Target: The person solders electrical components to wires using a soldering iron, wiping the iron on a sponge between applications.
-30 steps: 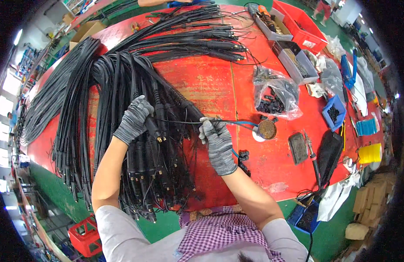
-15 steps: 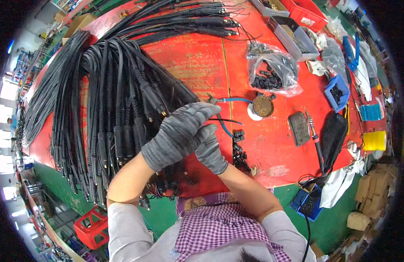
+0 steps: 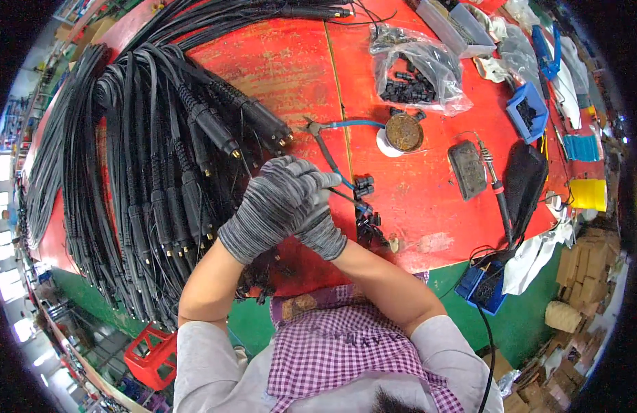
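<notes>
Both my hands wear grey knitted gloves and meet over the near part of the red table. My left hand (image 3: 274,206) lies across the right one, its fingers curled together. Under it, my right hand (image 3: 320,230) is closed as well, largely covered. A thin black cable (image 3: 341,197) sticks out to the right from between them; its held part is hidden. Just beyond the hands lie blue-handled cutters (image 3: 318,129), their jaws apart and untouched. Beside my left hand, thick bundles of black cables (image 3: 150,144) with black plugs and brass-coloured tips spread over the table.
Right of the hands sit small black fittings (image 3: 364,186) and a round tin (image 3: 404,133) of brown material. Farther right are a dark block (image 3: 466,170), a soldering iron (image 3: 498,189) and a blue bin (image 3: 527,113). A clear bag (image 3: 418,76) holds black parts.
The whole view has shifted. My hands are nearer to me, farther from the cutters. My left fingers have curled in, and the cable end now slants downward to the right.
</notes>
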`<state>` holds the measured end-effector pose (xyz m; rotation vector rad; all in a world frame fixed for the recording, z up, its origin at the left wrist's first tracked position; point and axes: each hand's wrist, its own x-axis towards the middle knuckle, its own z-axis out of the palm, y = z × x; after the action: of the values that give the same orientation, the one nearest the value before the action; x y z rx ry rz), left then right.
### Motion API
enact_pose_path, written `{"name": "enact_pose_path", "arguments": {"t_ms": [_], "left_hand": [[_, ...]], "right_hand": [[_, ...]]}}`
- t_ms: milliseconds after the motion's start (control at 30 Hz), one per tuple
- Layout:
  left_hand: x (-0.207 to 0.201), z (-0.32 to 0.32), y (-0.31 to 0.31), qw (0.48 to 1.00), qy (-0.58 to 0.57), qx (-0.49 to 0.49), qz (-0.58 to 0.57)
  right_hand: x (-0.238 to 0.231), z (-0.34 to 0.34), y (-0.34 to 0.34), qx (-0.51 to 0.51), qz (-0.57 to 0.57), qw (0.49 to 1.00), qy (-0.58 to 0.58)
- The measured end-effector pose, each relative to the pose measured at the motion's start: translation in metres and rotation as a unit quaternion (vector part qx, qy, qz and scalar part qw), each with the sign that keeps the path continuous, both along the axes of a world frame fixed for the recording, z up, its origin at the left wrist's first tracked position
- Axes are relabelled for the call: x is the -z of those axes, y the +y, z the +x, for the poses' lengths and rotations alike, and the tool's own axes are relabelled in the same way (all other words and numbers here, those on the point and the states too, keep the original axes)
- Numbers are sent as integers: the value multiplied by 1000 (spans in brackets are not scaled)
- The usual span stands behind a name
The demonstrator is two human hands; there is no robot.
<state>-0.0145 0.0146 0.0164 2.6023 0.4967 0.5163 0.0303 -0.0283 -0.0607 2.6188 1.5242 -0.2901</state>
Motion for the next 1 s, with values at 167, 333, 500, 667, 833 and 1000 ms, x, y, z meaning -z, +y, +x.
{"name": "enact_pose_path", "arguments": {"t_ms": [167, 333, 500, 667, 833, 1000], "left_hand": [[1, -2, -1, 987, -24, -136, -80], [11, -14, -4, 973, -53, -164, -152], [25, -8, -11, 981, -33, -162, -104], [20, -10, -10, 984, -1, -149, -98], [17, -1, -4, 977, -10, -131, -168], [21, 1, -4, 974, -24, -129, -185]], "right_hand": [[6, 18, -41, -172, 321, 790, 492], [-13, 87, -89, -352, 193, 913, 70], [-6, 154, -71, -165, 228, 940, 194], [-15, 145, -54, -233, 50, 968, 85], [-12, 147, -59, -178, 21, 979, 94], [-16, 152, -69, -126, 15, 978, 165]]}}
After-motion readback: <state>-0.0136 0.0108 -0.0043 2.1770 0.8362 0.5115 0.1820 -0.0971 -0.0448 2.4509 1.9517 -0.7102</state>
